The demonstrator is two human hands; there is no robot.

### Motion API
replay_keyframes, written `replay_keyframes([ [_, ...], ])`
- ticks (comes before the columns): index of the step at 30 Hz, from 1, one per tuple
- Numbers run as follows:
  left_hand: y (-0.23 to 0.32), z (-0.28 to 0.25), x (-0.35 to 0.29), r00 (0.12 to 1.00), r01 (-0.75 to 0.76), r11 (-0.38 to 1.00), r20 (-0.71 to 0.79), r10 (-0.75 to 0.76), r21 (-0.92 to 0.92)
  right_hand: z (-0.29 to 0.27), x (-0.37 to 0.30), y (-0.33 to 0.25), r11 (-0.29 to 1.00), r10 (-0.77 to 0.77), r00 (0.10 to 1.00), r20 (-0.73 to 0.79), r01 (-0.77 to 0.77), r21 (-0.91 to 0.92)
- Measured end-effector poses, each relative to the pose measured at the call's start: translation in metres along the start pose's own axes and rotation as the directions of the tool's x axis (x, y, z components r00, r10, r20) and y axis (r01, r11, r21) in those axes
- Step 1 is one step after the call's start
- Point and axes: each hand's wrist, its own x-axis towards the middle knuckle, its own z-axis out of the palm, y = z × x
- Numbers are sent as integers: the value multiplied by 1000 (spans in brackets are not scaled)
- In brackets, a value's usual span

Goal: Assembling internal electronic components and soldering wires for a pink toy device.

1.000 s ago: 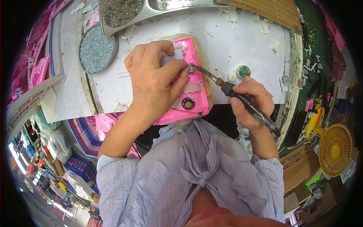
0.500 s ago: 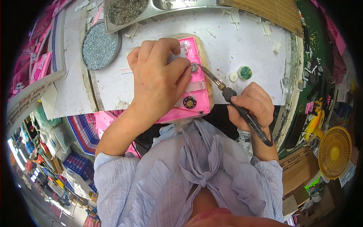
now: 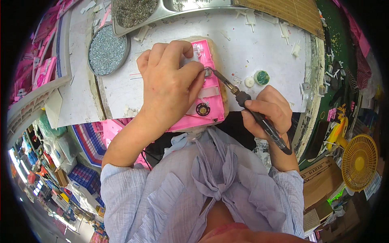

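A black-handled soldering iron (image 3: 257,112) is gripped in my right hand (image 3: 269,113). Its tip reaches up and left to a small metal part (image 3: 208,73) in an open pink plastic casing (image 3: 211,92). My left hand (image 3: 170,77) lies over the casing's left side, thumb and forefinger pinched close to the iron's tip. What those fingers pinch is too small to make out. A round black speaker (image 3: 203,109) sits in the lower part of the casing. Red and blue wires (image 3: 136,74) stick out to the left of my left hand.
A round tin of small screws (image 3: 107,50) stands at the left. Behind it is a metal tray (image 3: 166,15) holding small springs. A green-topped jar (image 3: 261,77) and a white cap (image 3: 249,82) are right of the casing. A yellow fan (image 3: 359,163) stands at the far right.
My right hand and the iron's handle have shifted slightly up and left. The tip stays at the small metal part, and my left hand keeps its place.
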Motion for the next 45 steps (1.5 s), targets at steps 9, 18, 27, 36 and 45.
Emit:
replay_keyframes([
  [9,0,-1,0,1000,-10,1000,-3,10,4,-8,-1,-1,1000,18,1000,-15,-17,20],
  [18,0,0,2,1000,-16,1000,10,16,8,-13,0,-4,1000,24,1000,-17,-24,5],
  [27,-1,1,-1,1000,-13,1000,13,13,-11,-18,0,-4,1000,13,1000,-27,-13,-8],
  [36,-1,-1,-2,1000,-20,1000,-1,20,6,-20,0,-4,1000,14,1000,-28,-14,-8],
  [45,-3,2,-6,999,-42,999,-30,42,-10,-18,-1,-4,1000,13,999,-30,-13,-4],
])
